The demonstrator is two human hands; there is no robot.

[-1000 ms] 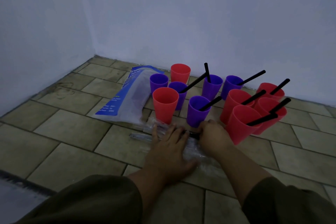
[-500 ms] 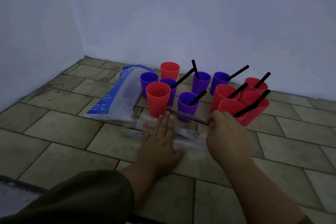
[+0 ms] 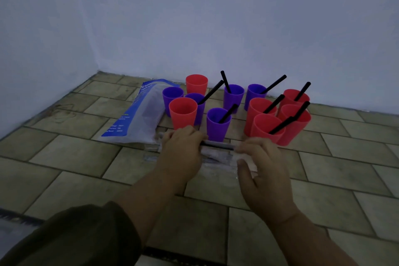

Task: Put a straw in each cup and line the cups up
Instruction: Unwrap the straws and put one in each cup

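Note:
Several red and purple cups stand in a cluster on the tiled floor near the wall. Black straws lean in most of them. The near-left red cup [image 3: 183, 112], the far red cup [image 3: 196, 83] and the leftmost purple cup [image 3: 172, 95] hold no straw. I hold a wrapped straw [image 3: 218, 146] level just above the floor, in front of a purple cup [image 3: 218, 124]. My left hand [image 3: 182, 153] grips its left end and my right hand [image 3: 262, 168] pinches its right end. Under my hands lies a clear pack of straws [image 3: 218, 165].
A blue and white plastic bag [image 3: 138, 115] lies flat on the floor left of the cups. Pale walls meet in a corner behind them. Bare tiles stretch to the left and right of the cluster.
My right hand pulled one wrapped straw out of the pack. My left hand lifted off the pack and took hold of the straw's other end.

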